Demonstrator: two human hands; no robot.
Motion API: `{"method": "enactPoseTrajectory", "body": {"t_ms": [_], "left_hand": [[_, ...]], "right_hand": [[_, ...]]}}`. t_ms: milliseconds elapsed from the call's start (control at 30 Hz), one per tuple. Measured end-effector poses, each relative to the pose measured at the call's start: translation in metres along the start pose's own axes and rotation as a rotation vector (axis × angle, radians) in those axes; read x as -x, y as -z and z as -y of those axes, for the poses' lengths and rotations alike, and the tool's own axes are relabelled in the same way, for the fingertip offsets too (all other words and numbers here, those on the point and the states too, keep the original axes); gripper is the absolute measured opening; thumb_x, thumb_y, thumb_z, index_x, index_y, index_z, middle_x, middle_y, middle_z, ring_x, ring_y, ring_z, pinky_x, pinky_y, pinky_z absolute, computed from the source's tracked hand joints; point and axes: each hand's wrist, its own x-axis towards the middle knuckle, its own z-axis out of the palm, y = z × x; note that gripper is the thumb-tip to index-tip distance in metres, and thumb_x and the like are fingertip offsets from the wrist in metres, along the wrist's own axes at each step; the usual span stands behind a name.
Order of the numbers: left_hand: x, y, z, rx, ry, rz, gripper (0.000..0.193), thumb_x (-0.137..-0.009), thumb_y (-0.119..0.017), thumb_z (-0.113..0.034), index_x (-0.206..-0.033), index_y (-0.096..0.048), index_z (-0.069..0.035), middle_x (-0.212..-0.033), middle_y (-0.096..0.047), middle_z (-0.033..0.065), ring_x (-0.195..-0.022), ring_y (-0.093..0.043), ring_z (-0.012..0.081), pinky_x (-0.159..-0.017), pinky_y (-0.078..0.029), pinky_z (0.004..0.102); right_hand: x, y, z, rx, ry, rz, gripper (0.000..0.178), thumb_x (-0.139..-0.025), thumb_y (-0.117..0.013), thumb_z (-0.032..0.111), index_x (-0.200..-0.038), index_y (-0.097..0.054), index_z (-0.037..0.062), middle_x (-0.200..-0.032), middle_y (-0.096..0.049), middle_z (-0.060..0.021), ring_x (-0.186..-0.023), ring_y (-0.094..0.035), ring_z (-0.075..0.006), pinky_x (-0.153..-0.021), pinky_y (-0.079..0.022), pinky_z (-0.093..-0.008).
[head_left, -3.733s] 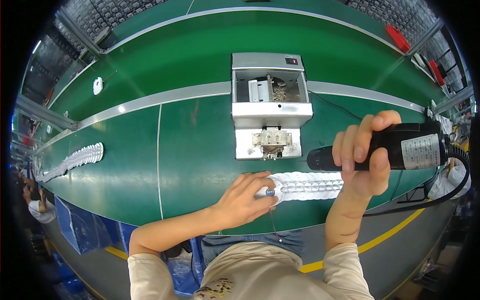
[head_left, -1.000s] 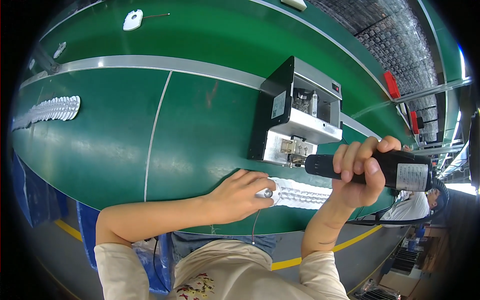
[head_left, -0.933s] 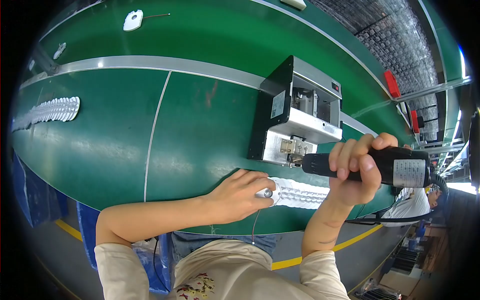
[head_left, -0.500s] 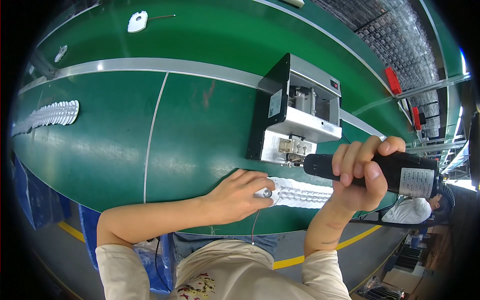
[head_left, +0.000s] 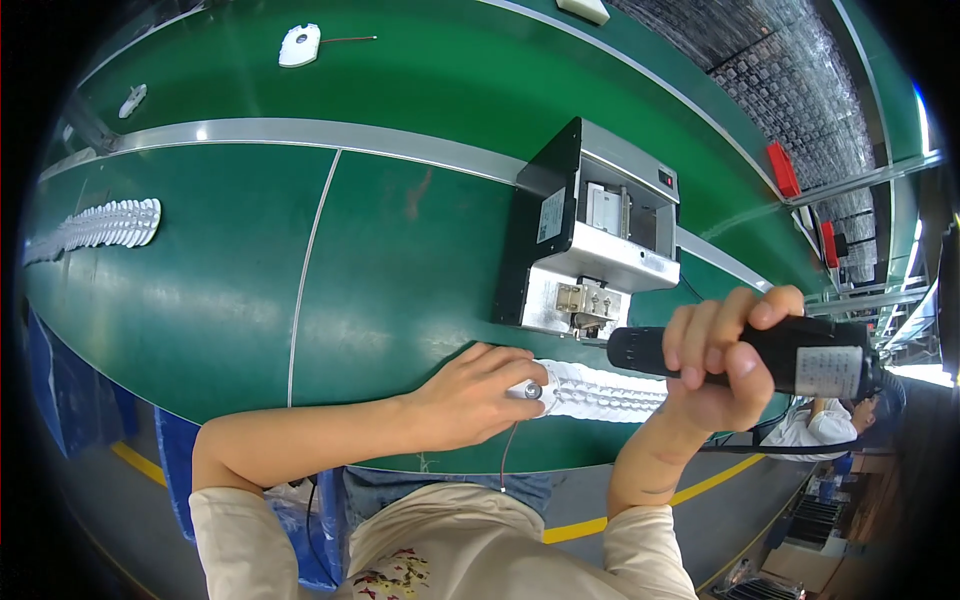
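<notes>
My right hand (head_left: pixel 725 350) is wrapped around a black electric screwdriver (head_left: pixel 636 349), held sideways. Its thin bit points left and reaches the front of a screw feeder (head_left: pixel 603 250), a black and silver box; whether a screw sits on the tip is too small to tell. At the bench's near edge my left hand (head_left: pixel 488 392) grips a white plastic part (head_left: pixel 531 389) with a round metal piece in it, at the left end of a row of overlapping white parts (head_left: pixel 608 391). A thin dark red wire (head_left: pixel 508 455) hangs down from the gripped part.
Another stacked row of white parts (head_left: pixel 112 224) lies at the far left of the green bench (head_left: pixel 400 270). On the green belt (head_left: pixel 430 80) behind are a white part with a wire (head_left: pixel 300 46) and a smaller piece (head_left: pixel 132 101). A person (head_left: pixel 820 428) sits at the right.
The two white pieces on the belt have shifted right. The screwdriver has moved slightly, and its bit now shows at the feeder's front. My left hand has stayed on the white part.
</notes>
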Motion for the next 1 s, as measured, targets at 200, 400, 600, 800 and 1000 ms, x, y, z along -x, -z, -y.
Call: {"method": "enactPoseTrajectory", "body": {"t_ms": [200,400,600,800,1000], "left_hand": [[-0.001,0.003,-0.003,-0.02,0.005,0.013,0.023,-0.071,-0.069,-0.014,-0.094,-0.066,-0.017,-0.111,-0.053,0.0026,-0.111,-0.051,0.0238,-0.086,-0.041,0.0368],[-0.002,0.001,-0.005,0.0,0.022,0.038,0.026,-0.069,-0.07,-0.012,-0.094,-0.066,-0.016,-0.112,-0.053,0.0022,-0.111,-0.05,0.0227,-0.086,-0.041,0.0367],[-0.005,0.003,-0.008,-0.01,0.015,0.051,0.027,-0.068,-0.07,-0.009,-0.094,-0.064,-0.014,-0.111,-0.052,0.0029,-0.112,-0.049,0.0239,-0.086,-0.04,0.0373],[-0.005,0.004,-0.008,-0.005,0.012,0.044,0.028,-0.068,-0.07,-0.008,-0.094,-0.064,-0.014,-0.112,-0.052,0.0032,-0.112,-0.048,0.0245,-0.086,-0.04,0.038],[-0.005,0.004,-0.008,-0.017,0.02,0.052,0.031,-0.066,-0.071,-0.009,-0.096,-0.066,-0.015,-0.114,-0.054,0.0029,-0.111,-0.05,0.0231,-0.085,-0.041,0.0367]], "right_hand": [[-0.009,0.001,-0.003,0.0,0.105,0.028,0.03,-0.077,-0.058,0.003,-0.102,-0.041,0.0055,-0.063,-0.045,-0.0045,-0.041,-0.041,-0.0129,-0.044,-0.04,-0.03],[-0.007,0.004,-0.012,0.039,-0.083,-0.05,0.028,-0.072,-0.055,-0.004,-0.095,-0.039,0.0029,-0.058,-0.047,-0.0055,-0.042,-0.045,-0.0121,-0.042,-0.042,-0.0284],[-0.007,0.007,0.0,-0.024,-0.052,-0.053,0.029,-0.072,-0.055,-0.004,-0.095,-0.039,0.0023,-0.057,-0.048,-0.0062,-0.041,-0.044,-0.012,-0.041,-0.042,-0.0285],[-0.011,0.005,-0.008,-0.031,0.004,-0.072,0.028,-0.075,-0.057,-0.001,-0.097,-0.04,0.0022,-0.058,-0.048,-0.0061,-0.042,-0.045,-0.0121,-0.043,-0.043,-0.0284],[-0.009,0.01,-0.013,0.016,-0.067,-0.056,0.027,-0.075,-0.057,-0.001,-0.097,-0.041,0.002,-0.059,-0.049,-0.0062,-0.042,-0.046,-0.0124,-0.043,-0.043,-0.0278]]}}
